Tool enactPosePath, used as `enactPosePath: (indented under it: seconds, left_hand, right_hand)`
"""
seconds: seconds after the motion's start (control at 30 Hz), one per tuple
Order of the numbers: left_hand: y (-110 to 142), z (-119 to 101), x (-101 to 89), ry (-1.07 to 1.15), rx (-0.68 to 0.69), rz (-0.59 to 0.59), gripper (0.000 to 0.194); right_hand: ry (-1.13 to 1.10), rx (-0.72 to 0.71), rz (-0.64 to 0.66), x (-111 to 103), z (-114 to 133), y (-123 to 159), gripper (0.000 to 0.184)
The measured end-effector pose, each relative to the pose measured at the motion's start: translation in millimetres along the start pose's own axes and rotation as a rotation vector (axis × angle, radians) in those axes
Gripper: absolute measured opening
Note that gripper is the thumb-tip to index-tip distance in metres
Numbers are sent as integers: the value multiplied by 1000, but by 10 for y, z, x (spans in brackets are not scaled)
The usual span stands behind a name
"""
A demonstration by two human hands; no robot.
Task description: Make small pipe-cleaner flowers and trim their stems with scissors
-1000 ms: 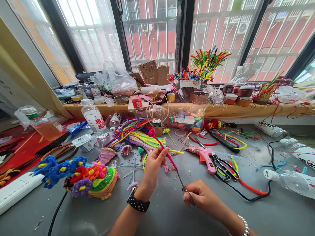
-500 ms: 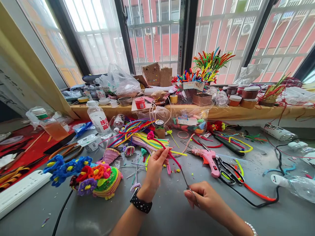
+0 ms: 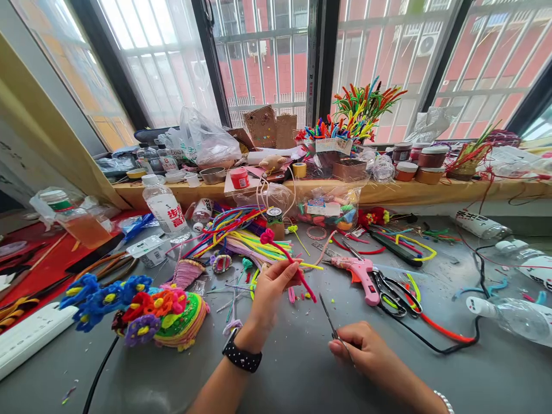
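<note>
Facing out left of centre, the bottle (image 3: 150,185)'s white label (image 3: 166,211) is showing bold red Chinese characters; the paper tag (image 3: 333,145), upper right of centre, is looking too small to read. Mid-frame, the left hand (image 3: 268,293) is pinching the fuzzy crimson stem (image 3: 307,286), its top curling into a knobbly bloom. Lower right, the right hand (image 3: 366,348) is gripping the slim metal tool (image 3: 327,316), its tip sitting just beside the stem's straight end.

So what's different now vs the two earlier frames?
Right hand drew back to the right with the scissors; their tips now sit clear of the pink pipe cleaner, which they met before. Nothing taken hold of or let go. Left hand still pinches the pipe cleaner; glue gun unmoved.
</note>
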State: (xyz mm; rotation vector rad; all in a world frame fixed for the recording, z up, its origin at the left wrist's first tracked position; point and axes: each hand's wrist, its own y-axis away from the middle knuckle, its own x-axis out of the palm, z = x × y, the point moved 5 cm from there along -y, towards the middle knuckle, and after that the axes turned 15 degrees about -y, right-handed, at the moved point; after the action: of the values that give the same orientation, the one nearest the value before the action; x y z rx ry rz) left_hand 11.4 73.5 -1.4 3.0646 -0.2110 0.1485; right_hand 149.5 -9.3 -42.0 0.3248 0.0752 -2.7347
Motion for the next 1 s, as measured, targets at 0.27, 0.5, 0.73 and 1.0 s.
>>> enactPosePath:
  seconds: [0.27, 0.5, 0.73, 1.0]
  left_hand:
    - [22, 15, 52, -42, 18, 40, 19]
    - [24, 60, 85, -113, -12, 65, 18]
    - [57, 70, 176, -165, 7, 157, 18]
    - [84, 69, 215, -168, 28, 177, 15]
  right_hand:
    - [-45, 50, 32, 41, -3, 74, 64]
    - [-46, -12, 127, 101, 48, 72, 65]
    - [43, 35, 128, 104, 56, 79, 66]
    - [31, 42, 85, 129, 44, 78, 64]
